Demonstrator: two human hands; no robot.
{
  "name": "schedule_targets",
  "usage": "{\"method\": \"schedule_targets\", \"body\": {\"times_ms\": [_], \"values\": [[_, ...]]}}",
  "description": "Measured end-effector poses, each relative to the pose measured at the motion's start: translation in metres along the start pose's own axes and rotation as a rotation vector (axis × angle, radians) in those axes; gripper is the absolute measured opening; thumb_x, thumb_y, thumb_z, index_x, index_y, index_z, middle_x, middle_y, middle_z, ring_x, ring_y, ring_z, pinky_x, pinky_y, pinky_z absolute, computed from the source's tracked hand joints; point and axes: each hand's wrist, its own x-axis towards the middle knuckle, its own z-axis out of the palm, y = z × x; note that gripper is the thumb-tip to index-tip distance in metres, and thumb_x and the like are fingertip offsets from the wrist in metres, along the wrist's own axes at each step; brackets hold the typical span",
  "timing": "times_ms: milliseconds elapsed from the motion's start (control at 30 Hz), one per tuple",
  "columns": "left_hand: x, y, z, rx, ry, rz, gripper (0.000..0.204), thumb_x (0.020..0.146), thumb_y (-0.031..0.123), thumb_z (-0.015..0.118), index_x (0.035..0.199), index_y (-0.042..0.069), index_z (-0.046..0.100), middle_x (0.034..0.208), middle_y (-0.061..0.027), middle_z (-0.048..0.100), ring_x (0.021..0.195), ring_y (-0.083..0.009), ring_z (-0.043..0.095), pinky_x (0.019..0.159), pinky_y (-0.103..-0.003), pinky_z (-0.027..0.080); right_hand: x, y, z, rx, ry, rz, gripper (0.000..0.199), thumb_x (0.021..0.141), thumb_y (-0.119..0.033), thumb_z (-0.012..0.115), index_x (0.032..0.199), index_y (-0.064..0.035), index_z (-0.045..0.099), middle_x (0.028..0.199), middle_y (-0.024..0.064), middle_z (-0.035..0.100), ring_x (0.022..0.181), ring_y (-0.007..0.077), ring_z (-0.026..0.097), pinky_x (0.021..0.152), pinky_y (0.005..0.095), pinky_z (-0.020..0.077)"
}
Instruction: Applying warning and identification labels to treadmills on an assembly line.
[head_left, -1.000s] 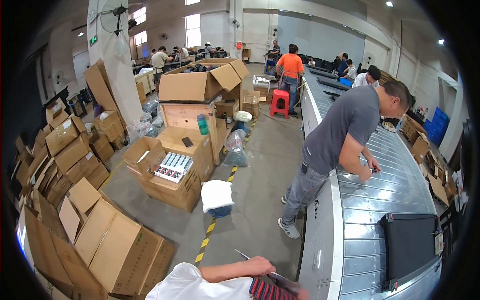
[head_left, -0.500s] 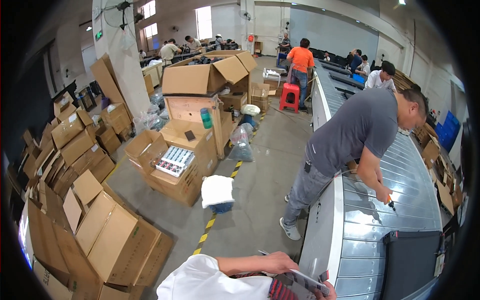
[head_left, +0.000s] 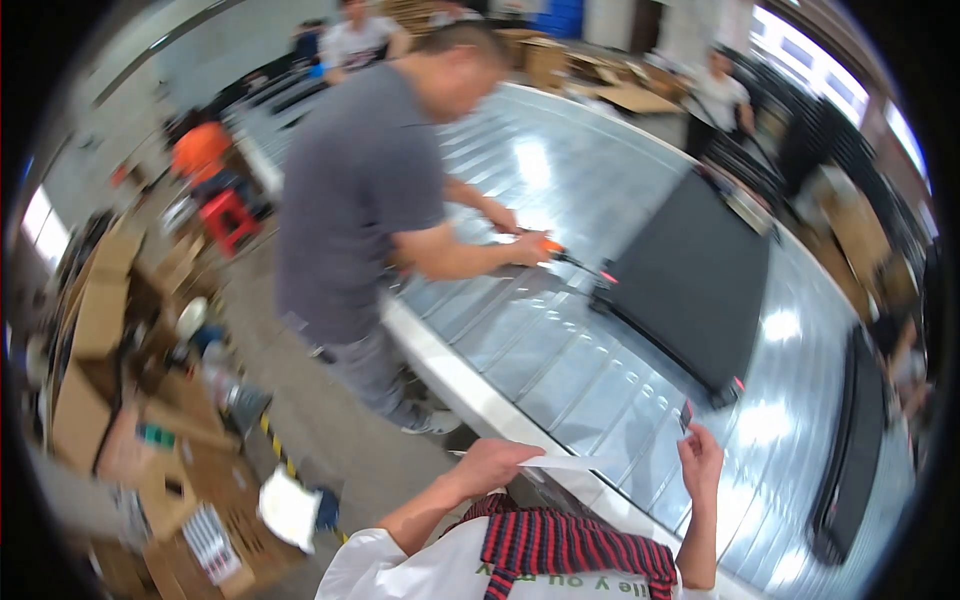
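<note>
My left hand is closed on the edge of a white sheet, held in front of my striped apron. Out to the right, over the metal worktop, my right hand pinches a small dark and red label. Just beyond that hand lies a flat black panel, with small red bits at its near corners. Across from me a person in a grey shirt leans over the worktop and holds an orange and black hand tool beside the panel's left corner.
The slatted metal worktop has a white edge at my front. Another long black panel lies at the right. Cardboard boxes, a white bundle and a red stool stand on the floor at left. Other people are farther off.
The view has swung right toward the worktop. My hands, close together at the sheet before, are now apart; the right one has moved away with the small label. The co-worker's tool is now by the panel.
</note>
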Motion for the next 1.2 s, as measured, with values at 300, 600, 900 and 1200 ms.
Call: {"method": "schedule_targets", "body": {"times_ms": [300, 600, 900, 1200], "values": [[0.114, 0.018, 0.044, 0.025, -0.297, 0.304, 0.032, 0.069, 0.0, 0.051, 0.099, 0.011, 0.059, 0.093, -0.0099, 0.062, 0.086, -0.0282, 0.059, 0.07, -0.036, 0.048, -0.016, 0.062, -0.082, 0.146, 0.395, 0.335, 0.013, 0.073, -0.008, 0.065, 0.078, 0.0022, 0.058, 0.069, 0.0034, 0.056, 0.062, 0.0083, 0.048, 0.057, 0.0231, 0.0401], [0.196, 0.082, 0.11, 0.137, -0.542, 0.42, 0.028, 0.071, 0.002, 0.052, 0.096, 0.015, 0.058, 0.084, -0.0074, 0.062, 0.077, -0.0281, 0.059, 0.062, -0.038, 0.046, 0.022, 0.159, -0.162, 0.685, 0.352, 0.48, 0.009, 0.077, -0.011, 0.061, 0.075, -0.0031, 0.057, 0.069, -0.0004, 0.055, 0.062, 0.0057, 0.043, 0.057, 0.0205, 0.0346], [0.297, 0.108, 0.202, 0.3, -0.806, 0.463, 0.011, 0.08, 0.012, 0.048, 0.088, 0.015, 0.055, 0.076, -0.0074, 0.059, 0.073, -0.0311, 0.056, 0.058, -0.041, 0.043, 0.098, 0.237, -0.161, 0.776, 0.203, 0.634, 0.012, 0.078, -0.018, 0.06, 0.078, -0.0067, 0.058, 0.073, 0.0019, 0.059, 0.068, 0.0093, 0.054, 0.065, 0.0242, 0.0406], [0.394, 0.098, 0.251, 0.361, -0.699, 0.625, 0.009, 0.074, 0.004, 0.047, 0.081, 0.003, 0.052, 0.105, -0.0131, 0.056, 0.093, -0.031, 0.054, 0.074, -0.039, 0.046, 0.201, 0.286, -0.124, 0.756, 0.112, 0.786, 0.009, 0.078, -0.017, 0.06, 0.08, -0.0076, 0.058, 0.079, 0.0021, 0.06, 0.074, 0.0113, 0.055, 0.067, 0.0263, 0.0413]]}}
